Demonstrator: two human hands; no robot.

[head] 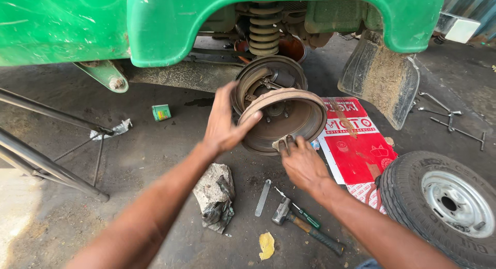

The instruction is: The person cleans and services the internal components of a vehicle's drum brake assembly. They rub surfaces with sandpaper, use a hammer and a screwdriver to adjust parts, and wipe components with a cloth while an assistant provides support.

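Far L: small green box point(161, 112) on concrete, crumpled paper point(114, 129) nearby.
Rag: grey cloth point(215, 195) on ground below L arm.
L hand point(223, 119): fingers wrapped over top-left rim of brake drum point(283, 120), gripping it.
Drum: rusty, tilted, just off the backing plate point(268, 78) under green wheel arch point(170, 21).
R hand point(302, 163): clamped on drum's bottom edge.
Tools: flat file point(262, 198), hammer point(305, 227), screwdriver point(302, 213) below R hand.
R side: red card point(356, 145), wheel w/ tyre point(444, 204) lying flat.
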